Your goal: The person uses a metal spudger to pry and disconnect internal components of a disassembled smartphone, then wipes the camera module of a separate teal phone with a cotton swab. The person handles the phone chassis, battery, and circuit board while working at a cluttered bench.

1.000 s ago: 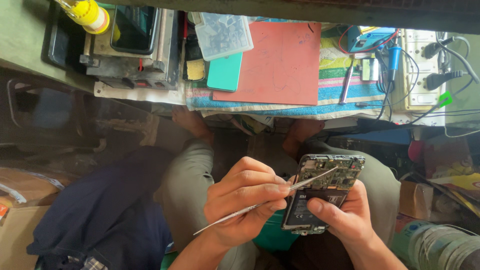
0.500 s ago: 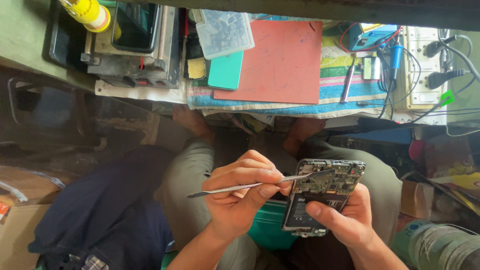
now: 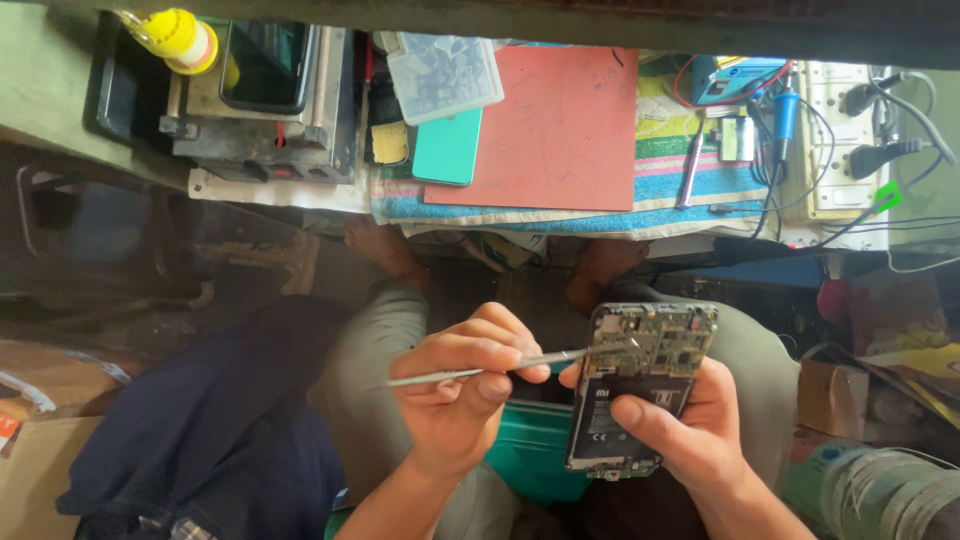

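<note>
**Q:** What fills the top of the view?

**A:** A cluttered work surface [image 3: 60, 90] carrying a red mat [image 3: 560, 130] on a striped towel [image 3: 690, 170]. To the mat's left sit a grey metal machine [image 3: 260, 110], a clear plastic parts box [image 3: 443, 76], a teal phone back cover [image 3: 447, 147] and a yellow bottle [image 3: 182, 38]. A white power strip [image 3: 835, 140] with black plugs lies at the right end.

**Q:** And below the surface?

**A:** The person's knees in pale trousers, a dark blue cloth [image 3: 190, 440] on the left, and a teal box [image 3: 530, 450] between the legs.

**Q:** Where is the phone?

**A:** An opened smartphone [image 3: 640, 385], circuit board and battery exposed, is held upright over the lap, well apart from the surface. The right hand [image 3: 690, 440] cups it from behind, its grip pressed onto the phone, thumb across the battery.

**Q:** The other hand?

**A:** The left hand [image 3: 460, 390] pinches slim metal tweezers [image 3: 500, 365] between thumb and fingers, the tip touching the circuit board's left part.
</note>
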